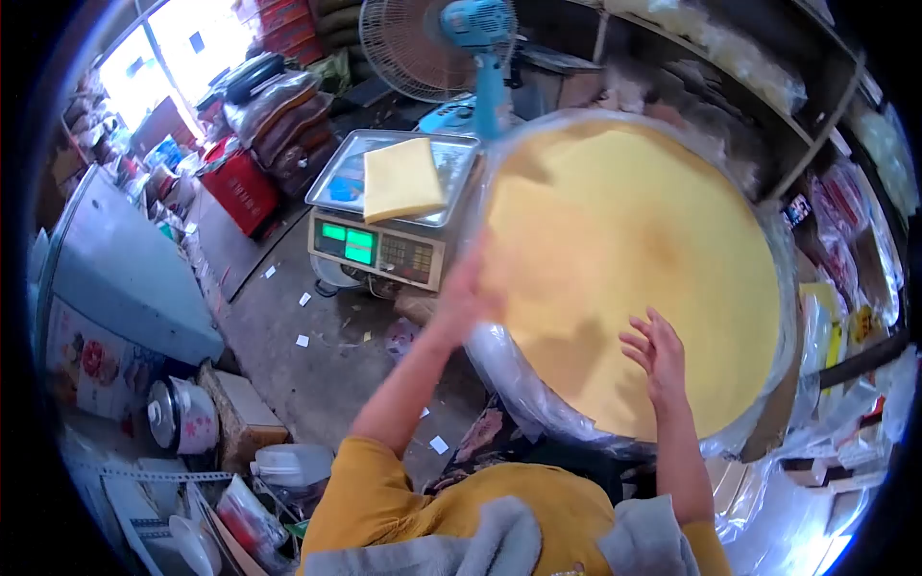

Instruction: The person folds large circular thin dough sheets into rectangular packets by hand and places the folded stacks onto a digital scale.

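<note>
We observe a large, round, pale-yellow slab with a smooth top, bordered by crumpled clear plastic sheeting, in front of the wearer. Beyond it we note a blue electric fan with a wire cage. To the left of the round slab stands a beige electronic scale with a keypad, bearing a shallow, silver-coloured metal tray. Over the left part of the round slab we see a blurred, squarish, pale-yellow piece. A thick, square, pale-yellow slab lies on the tray, reaching its front edge. The left hand is at the near left side of the blurred piece; motion blur prevents us from telling its finger opening or grip. The right hand is over the round slab, its fingers spread and loosely curved, grasping nothing that we can see.
</note>
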A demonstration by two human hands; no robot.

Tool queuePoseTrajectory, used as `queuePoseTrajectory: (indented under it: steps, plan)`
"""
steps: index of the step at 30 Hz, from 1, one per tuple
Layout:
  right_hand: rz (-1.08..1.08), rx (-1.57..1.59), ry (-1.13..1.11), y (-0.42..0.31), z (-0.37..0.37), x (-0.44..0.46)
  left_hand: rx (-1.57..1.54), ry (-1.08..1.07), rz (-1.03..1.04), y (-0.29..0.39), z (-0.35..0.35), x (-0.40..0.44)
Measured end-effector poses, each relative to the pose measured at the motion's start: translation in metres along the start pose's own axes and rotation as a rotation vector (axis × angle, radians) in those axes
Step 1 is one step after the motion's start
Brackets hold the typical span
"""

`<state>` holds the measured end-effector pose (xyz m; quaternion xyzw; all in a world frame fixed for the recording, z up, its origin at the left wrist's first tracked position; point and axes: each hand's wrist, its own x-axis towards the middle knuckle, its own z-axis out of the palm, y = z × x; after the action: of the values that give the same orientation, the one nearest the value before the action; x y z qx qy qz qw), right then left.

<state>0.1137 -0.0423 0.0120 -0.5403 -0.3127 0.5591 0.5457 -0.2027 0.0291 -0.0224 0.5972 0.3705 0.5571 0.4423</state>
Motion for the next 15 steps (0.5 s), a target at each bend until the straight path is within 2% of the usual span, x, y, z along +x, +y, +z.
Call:
queuePoseTrajectory:
  steps: [1, 3, 4, 6, 8, 10, 11, 12, 15]
  plan:
    - [0.011, -0.03, -0.005, 0.002, -0.008, -0.002, -0.04, 0.092, 0.084, 0.016, -0.024, 0.021]
    - [0.043, -0.066, 0.006, 0.009, -0.025, -0.008, -0.126, 0.224, 0.031, 0.04, -0.076, 0.06]
    - [0.062, -0.076, 0.017, 0.014, -0.034, -0.012, -0.15, 0.29, 0.093, 0.048, -0.098, 0.077]
    - [0.108, -0.08, 0.05, 0.022, -0.047, -0.02, -0.312, 0.341, -0.027, 0.052, -0.153, 0.107]
    - [0.16, -0.08, 0.078, 0.033, -0.06, -0.029, -0.295, 0.432, -0.095, 0.033, -0.194, 0.124]
    - [0.195, -0.066, 0.102, 0.043, -0.073, -0.038, -0.105, 0.447, -0.288, -0.001, -0.229, 0.13]
    - [0.204, -0.052, 0.112, 0.048, -0.078, -0.042, -0.009, 0.453, -0.381, -0.014, -0.236, 0.132]
    - [0.213, -0.036, 0.121, 0.052, -0.08, -0.044, -0.018, 0.546, -0.462, -0.029, -0.241, 0.132]
    - [0.202, -0.045, 0.156, 0.05, -0.08, -0.052, -0.081, 0.567, -0.478, -0.008, -0.222, 0.126]
